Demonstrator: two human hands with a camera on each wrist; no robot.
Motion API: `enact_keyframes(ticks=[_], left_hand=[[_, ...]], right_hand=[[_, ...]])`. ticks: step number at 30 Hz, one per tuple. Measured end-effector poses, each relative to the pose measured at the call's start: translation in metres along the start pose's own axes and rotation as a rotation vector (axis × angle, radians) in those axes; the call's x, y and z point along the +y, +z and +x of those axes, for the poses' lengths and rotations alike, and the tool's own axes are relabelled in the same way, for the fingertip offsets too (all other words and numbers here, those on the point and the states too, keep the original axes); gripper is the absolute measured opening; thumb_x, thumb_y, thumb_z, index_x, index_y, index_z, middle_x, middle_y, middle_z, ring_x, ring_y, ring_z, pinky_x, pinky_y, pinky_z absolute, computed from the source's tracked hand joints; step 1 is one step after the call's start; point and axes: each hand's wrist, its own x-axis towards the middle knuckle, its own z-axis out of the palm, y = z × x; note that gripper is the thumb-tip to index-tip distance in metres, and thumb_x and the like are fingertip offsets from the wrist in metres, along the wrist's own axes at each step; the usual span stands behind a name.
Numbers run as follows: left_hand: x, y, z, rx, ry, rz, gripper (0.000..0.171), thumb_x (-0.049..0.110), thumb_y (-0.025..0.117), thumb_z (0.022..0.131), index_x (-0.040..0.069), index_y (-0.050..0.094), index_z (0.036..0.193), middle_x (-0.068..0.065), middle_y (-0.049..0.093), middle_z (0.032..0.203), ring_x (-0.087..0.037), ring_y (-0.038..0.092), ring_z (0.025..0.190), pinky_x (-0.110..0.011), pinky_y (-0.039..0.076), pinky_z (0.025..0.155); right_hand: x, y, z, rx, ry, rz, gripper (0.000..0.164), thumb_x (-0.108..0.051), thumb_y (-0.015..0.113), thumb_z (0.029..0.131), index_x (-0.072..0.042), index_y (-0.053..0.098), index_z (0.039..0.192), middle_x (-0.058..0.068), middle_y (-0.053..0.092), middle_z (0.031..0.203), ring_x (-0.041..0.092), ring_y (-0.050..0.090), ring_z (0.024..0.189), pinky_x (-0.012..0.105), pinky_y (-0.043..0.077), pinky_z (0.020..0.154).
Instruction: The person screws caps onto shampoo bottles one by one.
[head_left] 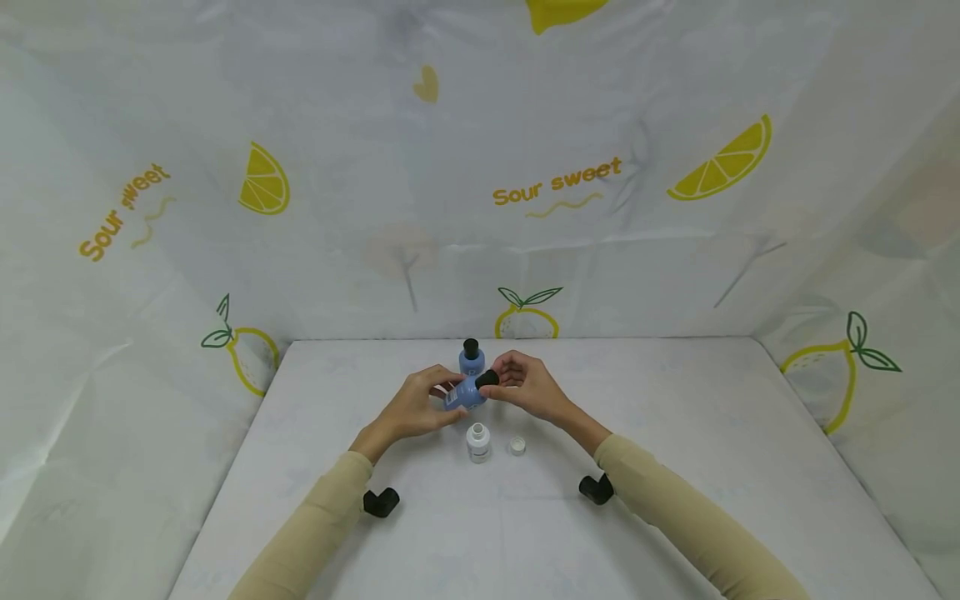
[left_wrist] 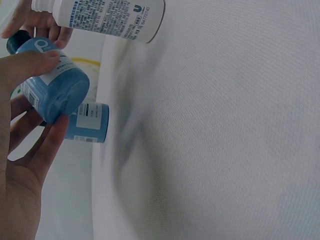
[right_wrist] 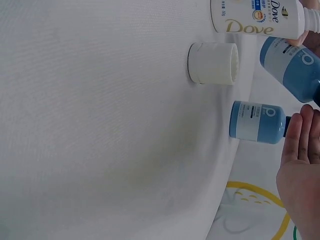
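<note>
My left hand (head_left: 416, 407) grips a small blue bottle (head_left: 462, 395) round its body, thumb on one side and fingers on the other. The bottle leans with its black cap (head_left: 487, 380) up to the right. At that cap, my right hand (head_left: 531, 387) pinches with the thumb in front and the fingers behind. A second blue bottle (head_left: 471, 362) with a black cap stands upright just behind. Nearer the person, a white Dove bottle (right_wrist: 255, 17) stands uncapped, its bare threaded neck showing in the right wrist view. A white cap (right_wrist: 212, 63) sits on the table beside it.
The white-covered table (head_left: 675, 417) runs back to a white curtain (head_left: 337, 267) printed with lemons and lettering. A black wrist-worn piece shows under each forearm, one at the left (head_left: 381, 502) and one at the right (head_left: 597, 489).
</note>
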Motion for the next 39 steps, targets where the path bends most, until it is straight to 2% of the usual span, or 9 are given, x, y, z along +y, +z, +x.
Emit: enact_keyframes(ticks=[3, 6, 9, 12, 17, 20, 22, 33, 39], left_hand=[[-0.001, 0.0, 0.0, 0.003, 0.004, 0.004, 0.051, 0.013, 0.091, 0.087, 0.001, 0.073, 0.133, -0.01, 0.075, 0.116, -0.024, 0.073, 0.107, -0.024, 0.067, 0.091], [-0.002, 0.0, 0.0, 0.005, 0.006, 0.003, 0.051, 0.012, 0.091, 0.086, 0.001, 0.073, 0.133, -0.01, 0.075, 0.116, -0.024, 0.074, 0.107, -0.024, 0.067, 0.091], [-0.001, 0.0, 0.0, 0.003, 0.006, -0.001, 0.051, 0.012, 0.091, 0.086, 0.0, 0.073, 0.133, -0.01, 0.075, 0.116, -0.024, 0.074, 0.107, -0.025, 0.068, 0.091], [-0.001, 0.001, -0.001, 0.002, 0.01, 0.0, 0.052, 0.012, 0.091, 0.086, 0.0, 0.073, 0.133, -0.011, 0.075, 0.116, -0.024, 0.074, 0.107, -0.025, 0.068, 0.091], [-0.002, 0.002, -0.002, 0.004, 0.014, -0.002, 0.052, 0.012, 0.092, 0.086, 0.0, 0.073, 0.133, -0.011, 0.075, 0.117, -0.025, 0.074, 0.107, -0.025, 0.068, 0.091], [-0.003, 0.002, -0.002, 0.001, 0.009, -0.004, 0.053, 0.012, 0.092, 0.086, 0.0, 0.073, 0.133, -0.011, 0.075, 0.118, -0.025, 0.074, 0.107, -0.025, 0.068, 0.091], [-0.002, 0.002, -0.002, -0.002, 0.006, -0.002, 0.053, 0.012, 0.091, 0.086, 0.0, 0.072, 0.133, -0.011, 0.075, 0.118, -0.025, 0.074, 0.108, -0.025, 0.067, 0.091], [-0.002, -0.001, -0.002, 0.009, 0.009, -0.003, 0.051, 0.012, 0.092, 0.086, 0.0, 0.073, 0.132, -0.012, 0.075, 0.116, -0.025, 0.074, 0.107, -0.025, 0.068, 0.091], [-0.002, -0.001, -0.001, 0.018, 0.009, 0.0, 0.05, 0.012, 0.092, 0.086, 0.0, 0.073, 0.131, -0.011, 0.075, 0.116, -0.025, 0.075, 0.107, -0.025, 0.068, 0.091]], right_hand=[[-0.001, -0.002, 0.0, -0.02, -0.007, 0.006, 0.043, -0.01, 0.086, 0.093, 0.003, 0.065, 0.127, 0.017, 0.071, 0.122, 0.012, 0.07, 0.105, 0.022, 0.063, 0.1], [-0.003, -0.005, -0.001, -0.068, -0.03, 0.03, 0.051, -0.007, 0.085, 0.093, 0.004, 0.064, 0.138, 0.022, 0.07, 0.137, 0.025, 0.072, 0.122, 0.027, 0.06, 0.112], [-0.004, -0.009, 0.0, -0.126, -0.065, 0.065, 0.056, -0.002, 0.084, 0.093, 0.004, 0.062, 0.144, 0.025, 0.066, 0.147, 0.038, 0.066, 0.138, 0.025, 0.055, 0.119], [-0.003, -0.011, 0.0, -0.167, -0.09, 0.093, 0.052, 0.006, 0.078, 0.094, 0.003, 0.064, 0.144, 0.025, 0.066, 0.148, 0.039, 0.062, 0.143, 0.02, 0.052, 0.119], [0.001, -0.01, 0.001, -0.18, -0.106, 0.124, 0.045, 0.014, 0.068, 0.094, 0.005, 0.069, 0.138, 0.027, 0.069, 0.143, 0.017, 0.067, 0.137, 0.019, 0.053, 0.118], [0.003, -0.009, 0.001, -0.166, -0.1, 0.129, 0.041, 0.014, 0.068, 0.095, 0.006, 0.071, 0.134, 0.028, 0.07, 0.14, 0.002, 0.068, 0.128, 0.019, 0.054, 0.116], [0.004, -0.008, 0.002, -0.158, -0.093, 0.136, 0.039, 0.014, 0.069, 0.095, 0.006, 0.071, 0.133, 0.028, 0.071, 0.139, -0.003, 0.068, 0.125, 0.019, 0.055, 0.114], [0.001, -0.007, 0.001, -0.112, -0.081, 0.109, 0.039, 0.004, 0.077, 0.095, 0.004, 0.071, 0.134, 0.028, 0.072, 0.136, 0.002, 0.072, 0.116, 0.018, 0.059, 0.109], [0.0, -0.004, 0.001, -0.059, -0.041, 0.068, 0.038, -0.004, 0.081, 0.095, 0.002, 0.073, 0.131, 0.024, 0.075, 0.13, 0.01, 0.074, 0.111, 0.033, 0.062, 0.11]])
